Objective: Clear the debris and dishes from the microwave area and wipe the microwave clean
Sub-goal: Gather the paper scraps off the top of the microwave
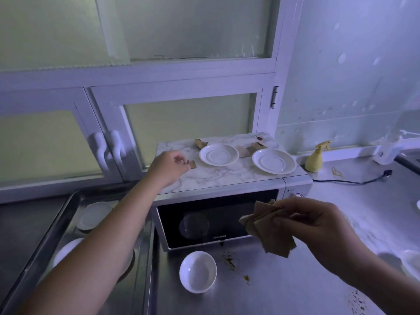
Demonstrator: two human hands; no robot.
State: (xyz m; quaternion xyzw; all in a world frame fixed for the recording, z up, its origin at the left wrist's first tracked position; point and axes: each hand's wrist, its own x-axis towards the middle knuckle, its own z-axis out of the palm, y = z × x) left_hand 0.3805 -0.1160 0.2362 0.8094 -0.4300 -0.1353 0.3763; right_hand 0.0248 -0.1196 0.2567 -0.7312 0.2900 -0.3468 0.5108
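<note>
Your left hand (169,168) pinches a scrap (192,164) beside the saucer (219,154), right hand (318,226) clutches a wad (268,230): add more & bits prob drop.

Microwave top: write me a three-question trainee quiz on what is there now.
1. True or false: the microwave door stands open.
2. How many plates sit on its top?
3. The fingers of the left hand pinch: A a brown scrap; B a spoon; C a cup.
Key: 1 false, it is shut. 2 two. 3 A.
</note>
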